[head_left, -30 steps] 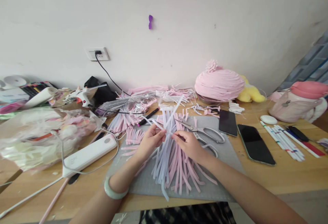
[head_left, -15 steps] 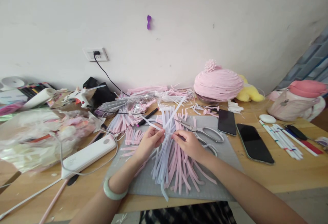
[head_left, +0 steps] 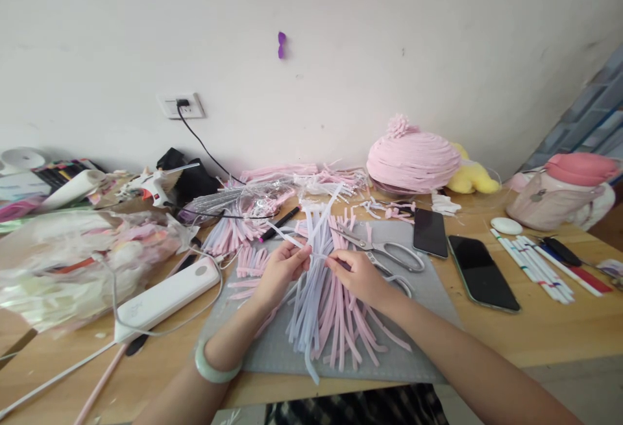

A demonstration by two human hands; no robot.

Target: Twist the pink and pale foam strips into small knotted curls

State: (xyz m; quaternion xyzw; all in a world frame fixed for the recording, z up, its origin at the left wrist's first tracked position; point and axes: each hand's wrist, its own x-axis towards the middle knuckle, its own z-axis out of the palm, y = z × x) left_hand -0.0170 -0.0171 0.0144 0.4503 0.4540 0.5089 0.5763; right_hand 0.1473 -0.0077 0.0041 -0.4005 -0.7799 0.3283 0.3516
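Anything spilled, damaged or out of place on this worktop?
Nothing looks clearly spilled or damaged. Slightly odd: the scissors lie with handles spread, awkwardly close to the right hand, their tip among pink strips.

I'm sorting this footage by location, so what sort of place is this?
Probably a home craft table or small workshop: a glue gun at the left, scissors on a grey cutting mat, and fuzzy pink and pale blue stems bunched under the hands.

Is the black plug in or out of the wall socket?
In: the plug sits right against the socket, with none of its pins showing.
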